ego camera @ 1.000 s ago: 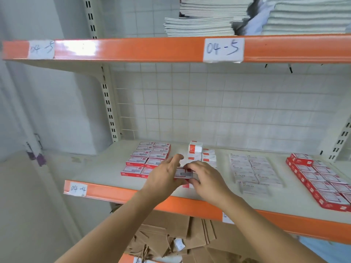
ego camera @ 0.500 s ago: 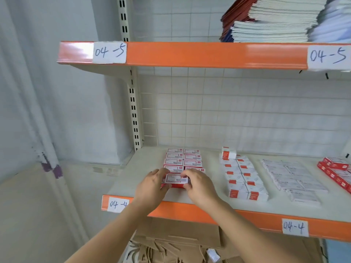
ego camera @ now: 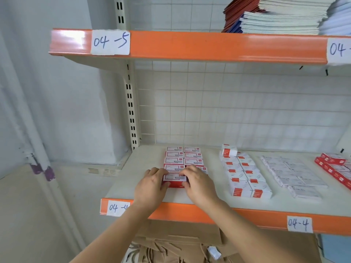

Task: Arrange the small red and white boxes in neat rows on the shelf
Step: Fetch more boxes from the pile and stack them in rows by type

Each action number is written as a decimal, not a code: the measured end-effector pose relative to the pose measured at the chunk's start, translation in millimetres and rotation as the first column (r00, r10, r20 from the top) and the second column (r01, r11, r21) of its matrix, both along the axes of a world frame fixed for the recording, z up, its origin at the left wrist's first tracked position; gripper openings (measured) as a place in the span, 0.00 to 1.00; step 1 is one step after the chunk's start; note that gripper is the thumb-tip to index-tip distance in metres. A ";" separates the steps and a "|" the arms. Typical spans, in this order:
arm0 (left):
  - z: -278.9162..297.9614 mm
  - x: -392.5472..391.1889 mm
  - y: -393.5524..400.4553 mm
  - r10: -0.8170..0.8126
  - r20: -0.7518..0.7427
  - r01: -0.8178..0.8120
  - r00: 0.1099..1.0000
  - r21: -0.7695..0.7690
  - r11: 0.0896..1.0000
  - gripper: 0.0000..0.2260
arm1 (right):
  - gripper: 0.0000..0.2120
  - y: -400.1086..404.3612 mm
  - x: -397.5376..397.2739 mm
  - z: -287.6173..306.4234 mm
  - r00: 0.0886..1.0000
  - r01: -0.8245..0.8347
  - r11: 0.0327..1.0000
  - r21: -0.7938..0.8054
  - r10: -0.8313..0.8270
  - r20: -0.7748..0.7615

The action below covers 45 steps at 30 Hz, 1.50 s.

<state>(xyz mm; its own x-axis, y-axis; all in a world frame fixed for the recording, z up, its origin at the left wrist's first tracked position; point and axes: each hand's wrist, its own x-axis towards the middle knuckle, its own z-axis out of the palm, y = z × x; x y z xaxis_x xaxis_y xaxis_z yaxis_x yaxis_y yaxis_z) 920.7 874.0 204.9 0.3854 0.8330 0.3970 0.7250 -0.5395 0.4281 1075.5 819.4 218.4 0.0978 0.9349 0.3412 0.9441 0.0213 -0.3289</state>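
Note:
A small red and white box (ego camera: 173, 177) sits at the front of a two-column block of like boxes (ego camera: 185, 156) on the shelf (ego camera: 144, 162) marked 04-4. My left hand (ego camera: 152, 185) grips its left end, thumb on the red front face. My right hand (ego camera: 197, 184) grips its right end and covers the front box of the right column. Further right lie another two-column group of red and white boxes (ego camera: 242, 173), one box (ego camera: 229, 149) stacked on top at the back.
White flat packs (ego camera: 292, 173) lie further right, red boxes (ego camera: 336, 168) at the right edge. The upper shelf (ego camera: 209, 46) holds stacked notebooks (ego camera: 275, 18). Brown paper bags (ego camera: 171, 247) lie below. A wall and slotted upright (ego camera: 131, 111) stand to the left.
Both hands carried the box from the shelf's middle leftward to the front of the left block. It now rests on the shelf; the view has turned left.

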 end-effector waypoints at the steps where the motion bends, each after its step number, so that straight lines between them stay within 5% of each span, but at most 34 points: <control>1: 0.1 0.9 0.5 0.002 -0.004 -0.002 1.000 0.012 1.000 0.13 | 0.15 -0.3 0.2 0.6 1.000 0.007 1.000 0.008 -0.007 0.016; 9: 8.2 19.5 -9.2 -0.022 0.000 0.022 1.000 0.141 0.990 0.15 | 0.18 -15.9 18.9 2.2 0.995 0.079 0.994 0.082 -0.083 0.051; 17: 16.3 105.9 -53.1 -0.327 -0.068 0.333 0.943 0.124 0.935 0.17 | 0.18 -87.6 104.4 10.1 0.931 0.349 0.932 0.092 -0.356 0.076; 30: 12.6 309.4 -211.4 -0.690 -0.244 0.701 0.682 -0.054 0.711 0.22 | 0.23 -334.1 278.1 5.2 0.678 0.730 0.684 -0.015 -0.720 0.146; 45: 10.0 518.1 -391.6 -0.850 -0.367 0.867 0.378 -0.183 0.464 0.26 | 0.30 -534.9 420.2 -2.4 0.489 0.872 0.467 -0.151 -0.847 0.206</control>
<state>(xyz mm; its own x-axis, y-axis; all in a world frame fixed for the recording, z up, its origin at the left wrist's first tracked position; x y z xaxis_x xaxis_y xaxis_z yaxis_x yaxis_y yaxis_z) 1438.8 482.4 214.9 0.9968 -0.0402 0.0686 -0.0546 -0.9733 0.2229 1495.7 284.6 216.0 0.8734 0.4397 0.2093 0.4701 -0.8735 -0.1268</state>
